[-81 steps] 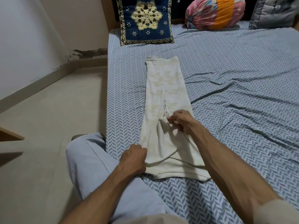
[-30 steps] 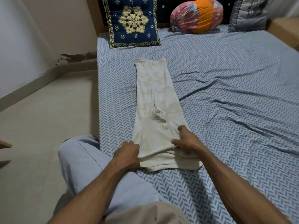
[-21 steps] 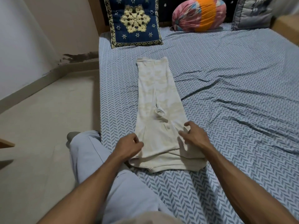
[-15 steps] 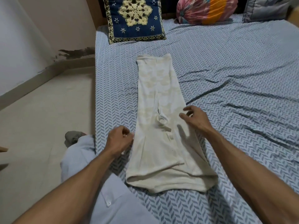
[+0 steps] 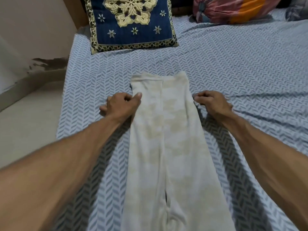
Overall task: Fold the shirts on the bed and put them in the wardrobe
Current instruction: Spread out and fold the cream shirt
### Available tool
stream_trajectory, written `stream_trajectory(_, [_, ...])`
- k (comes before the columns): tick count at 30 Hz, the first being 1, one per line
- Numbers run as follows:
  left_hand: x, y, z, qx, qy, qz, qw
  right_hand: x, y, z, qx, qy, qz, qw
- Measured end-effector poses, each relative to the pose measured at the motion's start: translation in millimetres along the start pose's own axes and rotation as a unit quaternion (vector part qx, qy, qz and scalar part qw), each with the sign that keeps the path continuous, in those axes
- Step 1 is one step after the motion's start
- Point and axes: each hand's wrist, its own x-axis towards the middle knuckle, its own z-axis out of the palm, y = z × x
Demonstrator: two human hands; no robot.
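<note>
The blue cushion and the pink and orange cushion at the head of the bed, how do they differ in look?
The blue cushion is flat and square-edged, while the pink and orange cushion is round and bulging. The blue cushion bears a cream flower design with a patterned border; the pink and orange cushion shows broad colour patches. The blue cushion stands left, behind the folded shirt; the other lies further right. Both rest on the bed sheet.

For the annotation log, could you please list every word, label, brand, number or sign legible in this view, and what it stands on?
None: no text can be read.
The cream shirt, gripped at its edges by the left hand and right hand, shows only faint blotches.
The blue cushion bears stitched flowers, no letters.
The bedsheet has only a herringbone print.
</note>
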Motion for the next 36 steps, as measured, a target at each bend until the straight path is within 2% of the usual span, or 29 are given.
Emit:
stream_trajectory(5, [68,28,7,-0.074,-0.017,-0.071,0.995,54,-28,2,0.064,-0.045,0.043,0.996])
stream_trajectory(8, [96,34,9,-0.074,0.001,-0.098,0.992,67,-42,-1,0.07,-0.074,0.084,0.991])
stream_trajectory(14, [112,31,0,-0.053,-0.012,-0.083,0.995,72,-44,-3,0.006,-0.065,0.094,0.993])
stream_trajectory(21, [103,27,-3,-0.143,0.04,-0.08,0.986,65,-51,-1,0.0,-0.046,0.1,0.994])
stream_trajectory(25, [98,23,-2,-0.137,0.001,-0.029,0.99,68,-50,2,0.019,-0.062,0.093,0.994])
stream_trajectory(28, [99,17,0,-0.11,0.005,0.0,0.994,70,-48,3,0.031,-0.054,0.086,0.994])
stream_trajectory(32, [102,18,0,-0.103,0.067,-0.025,0.992,70,-45,4,0.05,-0.028,0.08,0.995])
stream_trajectory(36, [99,22,-2,-0.113,0.065,-0.034,0.991,70,-46,4,0.047,-0.046,0.078,0.995])
